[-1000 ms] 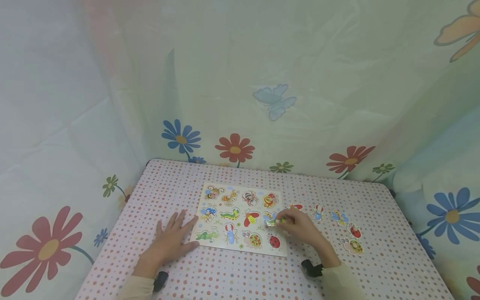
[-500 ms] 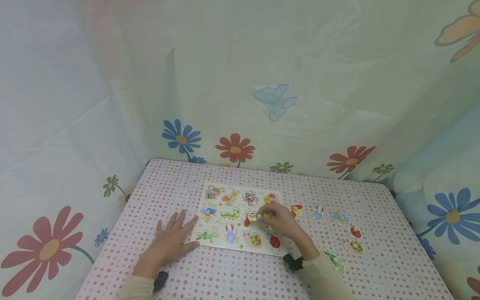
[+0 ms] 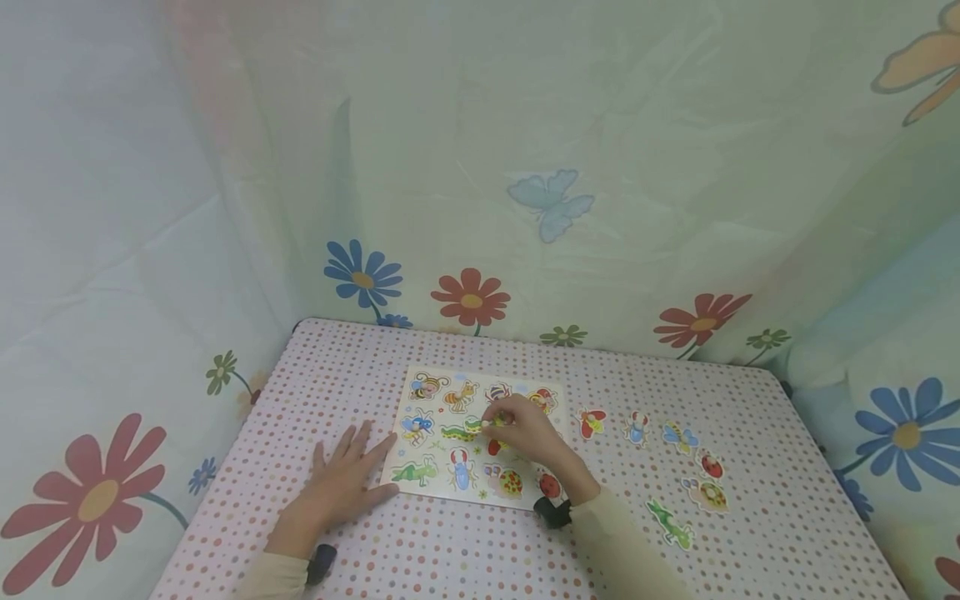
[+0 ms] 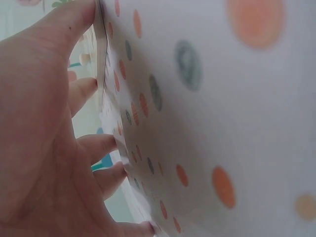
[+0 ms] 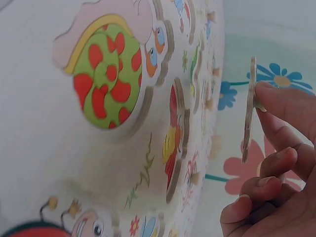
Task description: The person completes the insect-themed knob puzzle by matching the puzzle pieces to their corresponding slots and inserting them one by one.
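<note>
My right hand (image 3: 522,429) pinches a thin wooden puzzle piece (image 5: 250,113) by its small knob between thumb and forefinger. In the right wrist view the piece is edge-on and apart from the board. It is green and yellow, a caterpillar, over the caterpillar recess (image 3: 453,432) of the insect puzzle board (image 3: 438,454). My left hand (image 3: 337,479) lies spread at the board's left side, thumb and forefinger touching its edge. A snail recess (image 5: 108,74) and a red-and-yellow beetle recess (image 5: 174,140) show close up near my right hand.
Loose pieces lie right of the board: a red-winged beetle (image 3: 592,422), a blue stag beetle (image 3: 637,427), a blue-winged insect (image 3: 680,436), a ladybird (image 3: 710,464), a snail (image 3: 707,495) and a grasshopper (image 3: 671,525). A dotted cloth (image 3: 465,550) covers the table.
My right hand has moved left across the board with the caterpillar piece, from its right edge to the middle. This uncovers the loose grasshopper and red-winged beetle. My left hand stays put.
</note>
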A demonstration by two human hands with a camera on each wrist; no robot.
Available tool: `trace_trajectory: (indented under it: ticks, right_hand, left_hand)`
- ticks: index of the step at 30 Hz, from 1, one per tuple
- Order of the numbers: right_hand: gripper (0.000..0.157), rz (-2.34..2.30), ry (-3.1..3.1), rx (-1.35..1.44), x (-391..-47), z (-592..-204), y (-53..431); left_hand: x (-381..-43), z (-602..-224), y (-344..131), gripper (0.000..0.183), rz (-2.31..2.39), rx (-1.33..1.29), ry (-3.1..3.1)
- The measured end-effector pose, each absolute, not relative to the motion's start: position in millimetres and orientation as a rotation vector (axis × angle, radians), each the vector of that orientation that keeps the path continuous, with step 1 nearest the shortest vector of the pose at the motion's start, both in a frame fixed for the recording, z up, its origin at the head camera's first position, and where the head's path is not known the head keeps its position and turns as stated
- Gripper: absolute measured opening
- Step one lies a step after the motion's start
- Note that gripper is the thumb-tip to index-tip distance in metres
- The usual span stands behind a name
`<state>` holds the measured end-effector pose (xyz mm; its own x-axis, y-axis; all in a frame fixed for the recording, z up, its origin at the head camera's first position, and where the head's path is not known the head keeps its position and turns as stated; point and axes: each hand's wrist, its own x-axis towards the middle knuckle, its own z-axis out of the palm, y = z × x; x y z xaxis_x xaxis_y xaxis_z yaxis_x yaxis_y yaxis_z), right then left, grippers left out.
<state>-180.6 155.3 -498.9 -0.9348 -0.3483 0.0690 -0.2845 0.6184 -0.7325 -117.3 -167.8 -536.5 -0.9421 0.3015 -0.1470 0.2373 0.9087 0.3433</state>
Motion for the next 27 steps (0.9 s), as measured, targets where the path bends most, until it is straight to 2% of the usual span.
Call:
trace_trajectory:
  ticks: [27]
  right_hand:
    - [0.007, -1.113, 2.708, -0.481, -196, -517, 112]
  left_hand:
    - [-117, -538, -167, 0.079, 0.467, 0.402, 2.88]
